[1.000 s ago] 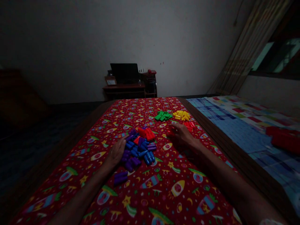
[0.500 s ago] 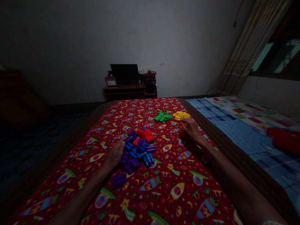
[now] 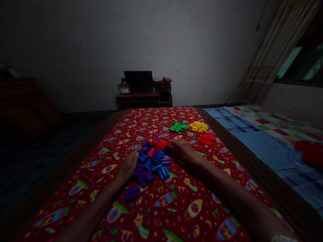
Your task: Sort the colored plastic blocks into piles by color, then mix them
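My left hand lies on the left edge of the mixed heap of blue, purple and red plastic tube blocks, palm down, fingers loosely spread and resting against the purple ones, with nothing gripped. My right hand is at the heap's far right edge, its fingers curled toward the red blocks on top and touching them; the light is too dim for me to tell whether they have closed on one. Two purple blocks lie apart from the heap, nearer to me, just beside my left forearm. Everything sits on a red cloth printed with rockets and stars. Further off are three sorted heaps close together: green blocks, yellow blocks just to their right, and a small red heap nearer, well clear of my right hand. A blue patchwork sheet lies on my right.
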A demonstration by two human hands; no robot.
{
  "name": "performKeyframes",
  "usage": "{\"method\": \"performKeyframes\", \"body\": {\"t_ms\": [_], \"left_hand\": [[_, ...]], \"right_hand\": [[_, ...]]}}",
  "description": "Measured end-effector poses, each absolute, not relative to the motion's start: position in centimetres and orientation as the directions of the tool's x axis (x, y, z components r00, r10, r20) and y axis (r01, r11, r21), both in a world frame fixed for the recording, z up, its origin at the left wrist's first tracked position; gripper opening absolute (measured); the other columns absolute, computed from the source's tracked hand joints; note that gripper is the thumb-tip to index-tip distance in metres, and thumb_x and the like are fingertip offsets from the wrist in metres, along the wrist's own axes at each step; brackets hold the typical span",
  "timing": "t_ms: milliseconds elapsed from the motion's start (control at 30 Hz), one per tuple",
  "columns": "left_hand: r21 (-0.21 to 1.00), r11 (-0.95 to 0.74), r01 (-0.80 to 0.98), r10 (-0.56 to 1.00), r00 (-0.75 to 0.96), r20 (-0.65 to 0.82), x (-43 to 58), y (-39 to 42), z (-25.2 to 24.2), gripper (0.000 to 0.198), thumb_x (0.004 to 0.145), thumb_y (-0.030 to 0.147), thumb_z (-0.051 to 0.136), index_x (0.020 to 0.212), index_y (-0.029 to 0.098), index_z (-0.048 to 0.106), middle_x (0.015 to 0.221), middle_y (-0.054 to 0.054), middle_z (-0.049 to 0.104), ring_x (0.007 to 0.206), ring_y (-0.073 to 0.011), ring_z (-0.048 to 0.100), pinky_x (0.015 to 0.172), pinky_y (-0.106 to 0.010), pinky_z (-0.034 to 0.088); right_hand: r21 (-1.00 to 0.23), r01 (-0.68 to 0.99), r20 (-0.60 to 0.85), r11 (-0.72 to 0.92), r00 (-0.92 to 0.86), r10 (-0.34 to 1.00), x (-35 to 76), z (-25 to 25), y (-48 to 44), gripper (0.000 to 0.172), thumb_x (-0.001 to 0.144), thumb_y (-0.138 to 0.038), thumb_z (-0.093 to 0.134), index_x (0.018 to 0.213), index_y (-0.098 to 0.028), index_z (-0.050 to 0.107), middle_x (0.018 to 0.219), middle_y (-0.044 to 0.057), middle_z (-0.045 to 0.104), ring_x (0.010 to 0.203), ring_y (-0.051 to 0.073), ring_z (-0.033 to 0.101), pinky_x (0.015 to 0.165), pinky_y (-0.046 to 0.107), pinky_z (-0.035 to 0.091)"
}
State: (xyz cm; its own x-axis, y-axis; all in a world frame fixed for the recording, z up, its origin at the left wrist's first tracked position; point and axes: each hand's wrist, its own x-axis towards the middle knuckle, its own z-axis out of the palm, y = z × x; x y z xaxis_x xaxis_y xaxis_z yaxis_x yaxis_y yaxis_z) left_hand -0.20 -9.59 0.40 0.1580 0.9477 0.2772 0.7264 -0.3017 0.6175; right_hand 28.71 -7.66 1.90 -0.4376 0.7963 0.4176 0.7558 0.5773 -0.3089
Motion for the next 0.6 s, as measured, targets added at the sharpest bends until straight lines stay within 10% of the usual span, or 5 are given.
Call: {"method": "performKeyframes", "body": {"t_ms": [400, 600], "left_hand": [[0.628, -0.305, 0.716, 0.947, 0.16, 0.277, -0.4, -9.2, 0.2, 0.069, 0.086, 0.059, 0.022, 0.126, 0.015, 0.057, 0.128, -0.011, 0.063, 0.12, -0.0272, 0.058, 0.105, -0.044, 0.043], [0.617, -0.305, 0.725, 0.944, 0.143, 0.298, -0.5, -9.2, 0.1, 0.065, 0.086, 0.057, 0.023, 0.121, 0.017, 0.06, 0.126, -0.011, 0.065, 0.119, -0.0275, 0.059, 0.104, -0.044, 0.044]], "right_hand": [[-0.514, 0.858, 0.389, 0.016, 0.216, 0.896, 43.9, 6.6, -7.0, 0.036, 0.084, -0.038, 0.051, 0.087, -0.011, 0.076, 0.076, 0.008, 0.073, 0.07, 0.02, 0.065, 0.06, 0.024, 0.039], [-0.455, 0.88, 0.237, -0.135, 0.266, 0.934, 45.1, 5.7, -6.5, 0.029, 0.081, -0.032, 0.057, 0.087, -0.012, 0.078, 0.075, 0.008, 0.075, 0.071, 0.02, 0.067, 0.058, 0.023, 0.041]]}}
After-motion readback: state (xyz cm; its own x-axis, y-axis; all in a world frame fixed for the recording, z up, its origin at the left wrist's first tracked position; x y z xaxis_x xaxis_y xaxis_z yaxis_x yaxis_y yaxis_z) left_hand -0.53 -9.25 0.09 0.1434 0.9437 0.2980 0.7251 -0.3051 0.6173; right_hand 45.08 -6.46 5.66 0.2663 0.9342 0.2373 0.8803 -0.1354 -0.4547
